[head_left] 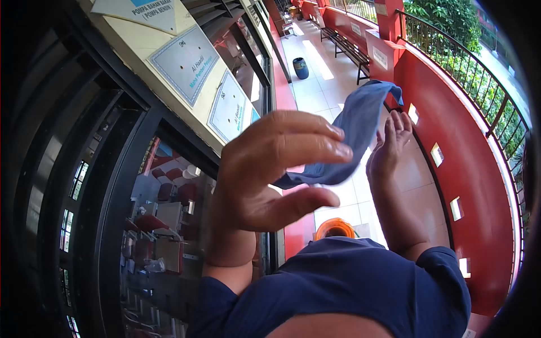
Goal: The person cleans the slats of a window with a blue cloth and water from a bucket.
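A blue-grey cloth [360,121] hangs spread and curved in the air between my hands, one end raised at the upper right. My left hand [276,163] is large and close to the camera, its fingers curved and the thumb well apart from them. The cloth's lower end passes behind my left fingers, and I see no grip on it. My right hand [390,143] is raised beside the cloth's right side, palm turned toward it and fingers stretched out. Below the cloth, an orange bucket [335,228] stands on the floor, partly hidden by my dark blue shirt [360,276].
Along the left runs a wall with signs [185,65] and a dark-framed window [163,225]; chairs show through the glass. A red wall [451,146] with a railing [468,73] borders the right. Farther down the tiled corridor are a blue bin [301,68] and benches [346,50].
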Available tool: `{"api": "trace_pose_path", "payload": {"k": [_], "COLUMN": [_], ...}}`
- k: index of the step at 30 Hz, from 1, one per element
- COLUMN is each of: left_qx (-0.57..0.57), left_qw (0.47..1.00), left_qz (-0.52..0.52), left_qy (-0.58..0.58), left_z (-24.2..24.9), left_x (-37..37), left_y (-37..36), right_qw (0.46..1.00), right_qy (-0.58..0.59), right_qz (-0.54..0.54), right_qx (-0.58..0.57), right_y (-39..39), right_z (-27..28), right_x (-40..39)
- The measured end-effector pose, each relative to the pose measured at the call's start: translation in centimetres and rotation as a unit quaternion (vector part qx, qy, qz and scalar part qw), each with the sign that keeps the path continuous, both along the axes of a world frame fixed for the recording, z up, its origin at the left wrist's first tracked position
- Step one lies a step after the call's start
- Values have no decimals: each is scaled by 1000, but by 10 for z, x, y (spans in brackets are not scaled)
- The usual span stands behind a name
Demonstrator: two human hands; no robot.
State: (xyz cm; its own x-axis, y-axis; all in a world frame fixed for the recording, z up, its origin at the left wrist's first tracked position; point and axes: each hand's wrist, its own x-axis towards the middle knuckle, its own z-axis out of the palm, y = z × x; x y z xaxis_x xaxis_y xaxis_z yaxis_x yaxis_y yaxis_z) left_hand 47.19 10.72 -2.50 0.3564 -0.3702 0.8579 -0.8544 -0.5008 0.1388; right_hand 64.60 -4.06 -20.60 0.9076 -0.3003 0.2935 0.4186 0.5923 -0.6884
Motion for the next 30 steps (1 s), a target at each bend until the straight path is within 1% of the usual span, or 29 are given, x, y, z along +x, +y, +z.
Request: {"api": "trace_pose_path", "payload": {"k": [1,2,3,4,5,6,7,8,9,10,12,13,14,15,17,18,20,21,23,24,25,26,27,28,29,30], "left_qx": [13,25,17,-19,-35,-27,-19,-16,-14,-13,-37,-50,-44,-44,-53,-22,-32,-41,-22,-9,5,20,68,109,155,201], "left_qw": [999,994,987,979,973,971,965,965,963,961,953,948,950,940,937,930,921,913,871,848,818,787,736,688,636,580], "left_qz": [-32,-62,-86,-56,2,74,146,156,169,185,219,238,259,299,327,361,389,402,473,502,537,570,618,662,701,735], "left_qy": [41,84,136,193,229,227,217,212,209,203,205,204,172,159,115,66,-17,-50,-133,-170,-204,-236,-268,-275,-283,-288], "left_z": [-10,-19,-40,-57,-66,-80,-93,-102,-110,-117,-122,-124,-125,-122,-116,-116,-113,-110,-108,-106,-103,-99,-92,-92,-89,-85], "left_x": [-9,-18,-19,-22,-22,-23,-23,-24,-29,-37,-54,-63,-71,-82,-103,-115,-139,-149,-176,-191,-204,-218,-232,-251,-270,-288], "left_y": [1,2,13,20,26,31,35,38,41,42,46,48,52,51,55,59,59,55,49,45,39,32,23,15,7,-2], "right_qw": [988,981,969,962,917,832,711,560,656,687,736,751,765,776,788,787,755,726,620,730,816,859,855,847,821,813], "right_qy": [63,68,69,0,-66,-130,-194,-250,-305,-327,-314,-298,-281,-265,-238,-224,-179,-154,-95,-104,-122,-154,-79,2,50,55], "right_qz": [118,179,237,192,143,91,35,-21,-52,-50,14,51,84,118,182,213,264,279,243,283,337,384,447,496,545,563], "right_qx": [75,33,-15,-192,-367,-532,-675,-790,-689,-647,-600,-586,-574,-560,-538,-534,-573,-609,-740,-613,-452,-302,-249,-190,-162,-136], "right_y": [10,0,-9,-3,4,11,18,26,17,12,11,10,11,15,24,29,37,39,41,43,46,49,47,44,40,47], "right_z": [-43,-66,-89,-93,-95,-92,-86,-79,-41,-18,15,25,33,40,59,70,96,111,135,86,37,-11,6,23,42,48], "right_x": [-11,-16,-20,-19,-17,-13,-5,1,-8,-11,-17,-18,-20,-24,-35,-42,-61,-71,-83,-65,-48,-30,-39,-47,-49,-49]}}
